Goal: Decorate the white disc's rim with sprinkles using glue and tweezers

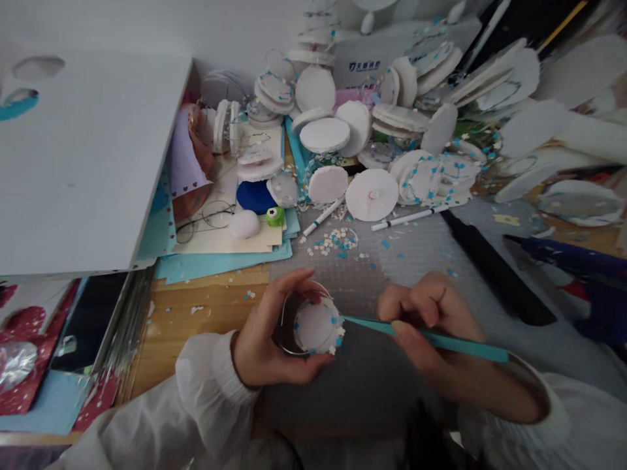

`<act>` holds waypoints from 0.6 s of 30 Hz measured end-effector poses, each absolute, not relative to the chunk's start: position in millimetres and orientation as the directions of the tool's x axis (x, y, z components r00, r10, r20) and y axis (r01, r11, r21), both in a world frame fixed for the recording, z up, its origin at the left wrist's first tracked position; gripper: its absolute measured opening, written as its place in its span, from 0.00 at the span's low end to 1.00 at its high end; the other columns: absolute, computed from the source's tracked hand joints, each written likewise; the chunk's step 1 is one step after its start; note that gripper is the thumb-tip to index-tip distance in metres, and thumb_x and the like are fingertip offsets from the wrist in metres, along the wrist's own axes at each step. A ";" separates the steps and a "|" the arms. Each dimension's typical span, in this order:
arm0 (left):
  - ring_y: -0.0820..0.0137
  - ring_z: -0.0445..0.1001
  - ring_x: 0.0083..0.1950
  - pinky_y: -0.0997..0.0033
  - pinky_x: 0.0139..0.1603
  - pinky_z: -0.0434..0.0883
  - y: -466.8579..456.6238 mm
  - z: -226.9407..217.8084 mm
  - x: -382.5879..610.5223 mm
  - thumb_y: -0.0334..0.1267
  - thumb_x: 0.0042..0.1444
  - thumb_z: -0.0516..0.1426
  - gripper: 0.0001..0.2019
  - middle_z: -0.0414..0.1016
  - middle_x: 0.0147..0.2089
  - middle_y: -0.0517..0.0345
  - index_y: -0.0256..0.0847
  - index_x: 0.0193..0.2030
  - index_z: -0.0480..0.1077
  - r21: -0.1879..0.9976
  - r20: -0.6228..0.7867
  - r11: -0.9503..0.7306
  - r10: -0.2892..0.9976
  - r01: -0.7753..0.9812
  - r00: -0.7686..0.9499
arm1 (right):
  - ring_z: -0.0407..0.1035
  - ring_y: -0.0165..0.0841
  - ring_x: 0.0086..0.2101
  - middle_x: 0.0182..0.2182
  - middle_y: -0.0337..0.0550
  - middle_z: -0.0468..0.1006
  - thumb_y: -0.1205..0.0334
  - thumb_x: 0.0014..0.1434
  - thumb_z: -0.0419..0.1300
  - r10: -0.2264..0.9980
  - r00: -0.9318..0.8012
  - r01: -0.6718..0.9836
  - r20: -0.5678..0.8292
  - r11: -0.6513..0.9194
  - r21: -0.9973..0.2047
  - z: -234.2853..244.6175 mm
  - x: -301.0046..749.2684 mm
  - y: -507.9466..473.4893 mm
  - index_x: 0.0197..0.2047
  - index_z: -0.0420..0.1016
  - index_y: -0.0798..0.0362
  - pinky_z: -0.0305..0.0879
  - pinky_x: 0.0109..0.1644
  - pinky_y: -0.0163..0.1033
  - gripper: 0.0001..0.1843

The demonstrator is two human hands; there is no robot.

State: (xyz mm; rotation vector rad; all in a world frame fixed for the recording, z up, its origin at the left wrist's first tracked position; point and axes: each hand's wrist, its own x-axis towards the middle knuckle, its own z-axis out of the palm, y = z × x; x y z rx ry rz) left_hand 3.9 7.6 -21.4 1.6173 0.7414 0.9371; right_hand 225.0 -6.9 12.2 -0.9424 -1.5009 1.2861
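Note:
My left hand [279,339] is closed round a small round white piece [316,325] with thin wire loops about it. Tiny blue and white paper flowers [337,333] sit along its right edge. Between the thumb and fingers of my right hand [434,320] is a pair of teal tweezers [460,344]. Their tips point left and reach the flowered edge of the piece; whether they pinch a flower is too small to tell. A scatter of loose paper flowers [337,241] lies on the grey cutting mat [362,274] beyond my hands.
Many white discs [326,135], some ringed with flowered wire, crowd the back. A black sheath-like object [499,267] and a dark blue glue gun [578,261] lie right. A green flower punch [275,217] rests on coloured paper; a large white board [83,163] stands left.

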 end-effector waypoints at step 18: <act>0.59 0.69 0.50 0.57 0.52 0.68 7.2 -23.6 3.4 0.28 0.40 0.66 0.46 0.66 0.51 0.46 0.43 0.65 0.49 0.967 0.233 -0.255 0.835 -0.024 0.498 | 0.51 0.27 0.23 0.25 0.34 0.59 0.65 0.63 0.48 0.953 -0.291 -0.026 0.085 0.080 -0.996 14.7 226.0 -8.4 0.32 0.48 0.47 0.49 0.23 0.34 0.10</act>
